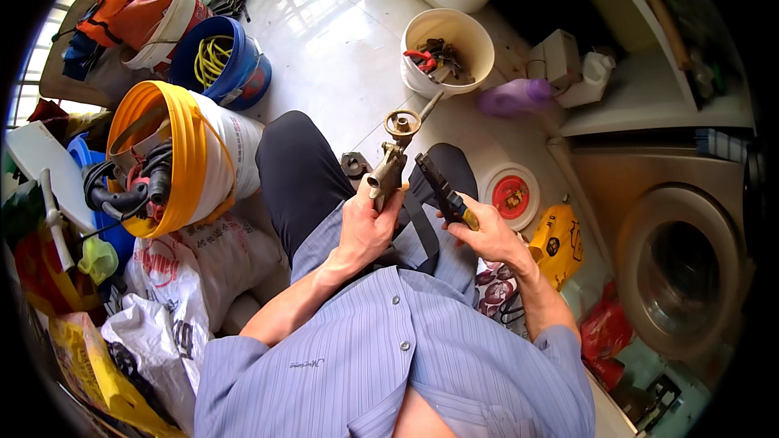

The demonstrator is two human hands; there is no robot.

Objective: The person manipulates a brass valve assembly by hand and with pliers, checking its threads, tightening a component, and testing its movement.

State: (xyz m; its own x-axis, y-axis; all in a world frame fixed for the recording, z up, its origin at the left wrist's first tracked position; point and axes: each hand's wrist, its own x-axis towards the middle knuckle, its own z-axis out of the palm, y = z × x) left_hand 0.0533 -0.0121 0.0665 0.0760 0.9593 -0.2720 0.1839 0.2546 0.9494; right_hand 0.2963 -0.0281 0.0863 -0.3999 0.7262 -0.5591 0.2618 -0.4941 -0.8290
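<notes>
My left hand (365, 225) wraps the brass valve (389, 170) above the thighs (302, 178), long axis running forward-right; my right hand (484, 229) clenches a black-and-yellow tool (441, 185), pointing forward-left.

Mid-frame, the left hand (367, 225) is gripping a wheeled metal fitting (390, 169); the right hand (485, 231) is holding a dark hand tool (439, 184).

This looks like a home laundry space. A grey-brown, round-doored metal washing machine (667, 259) stands toward four o'clock.
</notes>
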